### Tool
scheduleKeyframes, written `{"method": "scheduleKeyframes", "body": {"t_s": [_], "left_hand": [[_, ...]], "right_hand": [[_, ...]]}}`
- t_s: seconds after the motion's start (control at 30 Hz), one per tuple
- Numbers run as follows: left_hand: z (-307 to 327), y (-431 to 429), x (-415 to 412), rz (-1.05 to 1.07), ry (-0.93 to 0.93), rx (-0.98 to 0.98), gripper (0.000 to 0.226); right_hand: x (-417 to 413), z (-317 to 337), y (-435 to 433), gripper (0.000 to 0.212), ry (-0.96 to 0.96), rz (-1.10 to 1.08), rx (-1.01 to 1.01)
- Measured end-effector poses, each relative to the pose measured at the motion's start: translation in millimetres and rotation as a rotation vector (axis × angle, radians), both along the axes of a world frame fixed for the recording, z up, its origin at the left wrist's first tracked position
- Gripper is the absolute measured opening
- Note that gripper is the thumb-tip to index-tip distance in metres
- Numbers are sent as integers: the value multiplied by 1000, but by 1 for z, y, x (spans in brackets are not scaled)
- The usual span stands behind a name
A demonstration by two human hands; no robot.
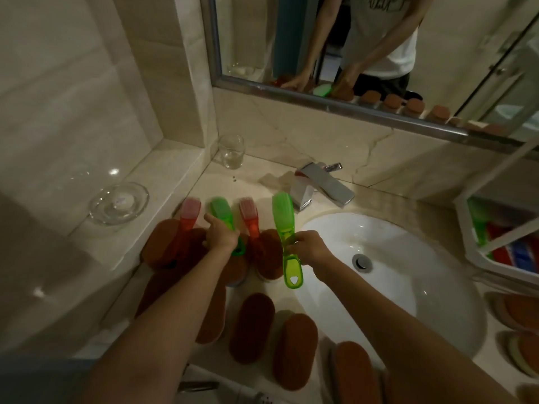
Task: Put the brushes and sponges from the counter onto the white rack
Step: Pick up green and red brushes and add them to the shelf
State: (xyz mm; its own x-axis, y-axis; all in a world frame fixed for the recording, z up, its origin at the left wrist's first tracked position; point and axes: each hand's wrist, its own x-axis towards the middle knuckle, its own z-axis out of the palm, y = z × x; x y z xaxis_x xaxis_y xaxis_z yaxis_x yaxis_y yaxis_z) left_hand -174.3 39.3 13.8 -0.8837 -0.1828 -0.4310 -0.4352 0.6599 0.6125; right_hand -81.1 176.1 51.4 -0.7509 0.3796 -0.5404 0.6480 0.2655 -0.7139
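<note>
My right hand (309, 248) grips a green brush (283, 217) by its handle and holds it above the counter at the sink's left rim. My left hand (219, 234) closes on a second green brush (222, 212) that lies among the others. Two red brushes (189, 212) (249, 215) rest on either side of it, bristles pointing to the wall. Several brown oval sponges (251, 326) lie on the counter in front. The white rack (466, 228) stands at the right edge and holds a green brush (478, 223) and coloured items.
A white sink basin (393, 275) with a chrome faucet (323, 186) fills the middle right. A glass cup (232, 151) stands by the wall, a glass dish (119, 202) on the left ledge. More sponges (516, 313) lie right of the sink. A mirror hangs above.
</note>
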Motion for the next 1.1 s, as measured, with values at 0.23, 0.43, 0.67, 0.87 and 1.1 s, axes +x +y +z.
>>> {"method": "scheduleKeyframes", "body": {"t_s": [0.23, 0.43, 0.67, 0.87, 1.1], "left_hand": [[7, 7, -10, 196, 140, 123, 58], [38, 20, 8, 159, 342, 288, 28], [82, 75, 94, -48, 311, 683, 12], [88, 151, 194, -327, 234, 705, 23], [94, 243, 307, -490, 180, 631, 18]], "right_hand": [[-2, 3, 7, 22, 41, -121, 18], [12, 23, 18, 20, 192, -199, 20], [78, 41, 72, 33, 327, -365, -47], [176, 54, 139, 30, 408, -464, -39], [301, 54, 225, 37, 376, -565, 9]]}}
